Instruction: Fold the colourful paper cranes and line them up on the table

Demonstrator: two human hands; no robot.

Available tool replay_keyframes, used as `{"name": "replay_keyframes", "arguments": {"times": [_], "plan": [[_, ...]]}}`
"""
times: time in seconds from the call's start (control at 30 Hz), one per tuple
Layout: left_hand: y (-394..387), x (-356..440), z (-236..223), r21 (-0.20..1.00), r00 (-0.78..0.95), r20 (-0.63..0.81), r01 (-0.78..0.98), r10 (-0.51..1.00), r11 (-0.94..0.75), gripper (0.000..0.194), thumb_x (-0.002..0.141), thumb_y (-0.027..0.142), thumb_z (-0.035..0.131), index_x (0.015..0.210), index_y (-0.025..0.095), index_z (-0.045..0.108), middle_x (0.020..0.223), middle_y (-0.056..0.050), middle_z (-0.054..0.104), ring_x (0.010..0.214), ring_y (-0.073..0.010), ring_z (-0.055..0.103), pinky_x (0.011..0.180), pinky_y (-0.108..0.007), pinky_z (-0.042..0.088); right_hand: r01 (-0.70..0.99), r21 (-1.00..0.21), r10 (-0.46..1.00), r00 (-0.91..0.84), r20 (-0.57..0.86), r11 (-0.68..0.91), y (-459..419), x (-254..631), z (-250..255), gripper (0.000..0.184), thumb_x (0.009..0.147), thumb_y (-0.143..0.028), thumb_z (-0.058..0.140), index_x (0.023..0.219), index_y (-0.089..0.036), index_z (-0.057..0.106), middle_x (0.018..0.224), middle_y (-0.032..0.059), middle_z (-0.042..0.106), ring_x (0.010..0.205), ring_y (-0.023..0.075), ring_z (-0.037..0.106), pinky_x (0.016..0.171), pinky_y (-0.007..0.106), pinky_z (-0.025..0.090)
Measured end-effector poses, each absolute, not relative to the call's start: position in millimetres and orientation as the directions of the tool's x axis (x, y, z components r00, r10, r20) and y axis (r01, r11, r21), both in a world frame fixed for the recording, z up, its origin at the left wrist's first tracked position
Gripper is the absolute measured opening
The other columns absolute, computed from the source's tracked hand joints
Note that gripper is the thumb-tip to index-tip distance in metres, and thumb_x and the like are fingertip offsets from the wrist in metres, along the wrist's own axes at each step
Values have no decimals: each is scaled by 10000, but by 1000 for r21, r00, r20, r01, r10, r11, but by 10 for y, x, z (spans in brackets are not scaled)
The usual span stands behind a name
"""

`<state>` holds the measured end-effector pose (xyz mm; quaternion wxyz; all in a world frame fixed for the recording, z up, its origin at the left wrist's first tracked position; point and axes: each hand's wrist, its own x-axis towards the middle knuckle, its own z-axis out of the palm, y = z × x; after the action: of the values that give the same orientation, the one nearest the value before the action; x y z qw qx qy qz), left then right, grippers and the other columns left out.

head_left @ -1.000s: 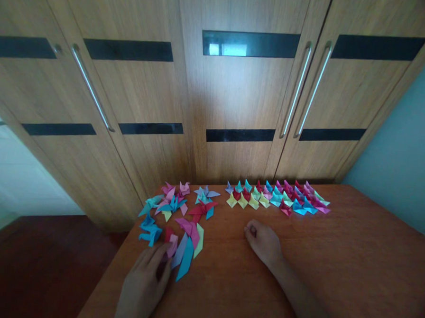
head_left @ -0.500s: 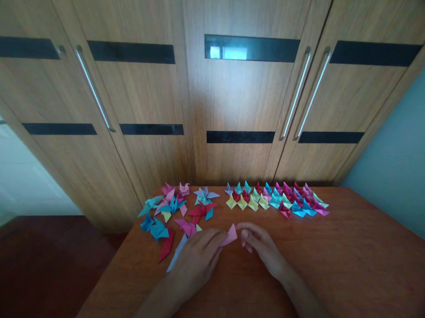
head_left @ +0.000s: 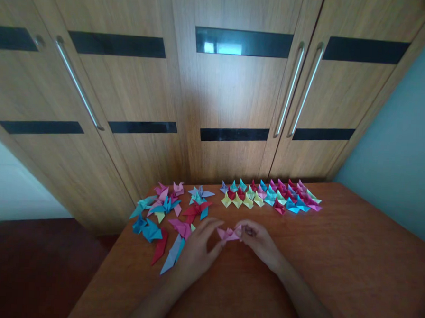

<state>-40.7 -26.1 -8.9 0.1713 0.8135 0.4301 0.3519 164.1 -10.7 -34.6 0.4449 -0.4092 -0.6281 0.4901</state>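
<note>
1. Pinching the right end of the pink folded paper (head_left: 229, 235) are the right hand's (head_left: 260, 243) closed fingertips.
2. Left hand (head_left: 201, 248) thumb and forefinger stand parted about its left tip; contact unclear.

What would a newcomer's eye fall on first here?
Probably the bright folded papers: tight rows along the far side of the table, right of centre, and a looser group on its left. Next comes the pink folded paper, one end held by the right hand, the left hand beside it. Wooden cupboard doors fill the background.
</note>
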Motion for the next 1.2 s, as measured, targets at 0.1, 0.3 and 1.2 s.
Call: {"name": "replay_keyframes", "arguments": {"times": [0.1, 0.3, 1.2], "plan": [[-220, -410, -95, 726, 316, 337, 513, 887, -458, 205, 820, 154, 521, 990, 204, 624, 942, -29, 670, 855, -153, 626, 785, -279, 508, 84, -980, 949, -275, 151, 180, -116, 1664, -332, 309, 819, -482, 551, 884, -189, 625, 750, 4, 583, 646, 117, 499, 598, 233, 391], [-201, -394, -71, 814, 344, 276, 413, 898, -408, 138, 809, 183, 549, 863, 192, 675, 841, -12, 700, 764, -138, 637, 724, -234, 499, 75, -986, 965, -227, 130, 151, -96, 1708, -349, 325, 804, -488, 571, 936, -197, 628, 721, -6, 575, 596, 100, 464, 550, 220, 374], [322, 716, -142, 402, 619, 297, 609, 727, -683, 209, 891, 173, 440, 927, 178, 646, 933, -52, 673, 852, -166, 613, 769, -268, 466, 921, -352, 986, 158, -55, -167, 78, 2359, -446, 192, 821, -298, 451, 809, -211, 621, 875, 73, 679, 835, 219, 619, 618, 276, 352]]}}
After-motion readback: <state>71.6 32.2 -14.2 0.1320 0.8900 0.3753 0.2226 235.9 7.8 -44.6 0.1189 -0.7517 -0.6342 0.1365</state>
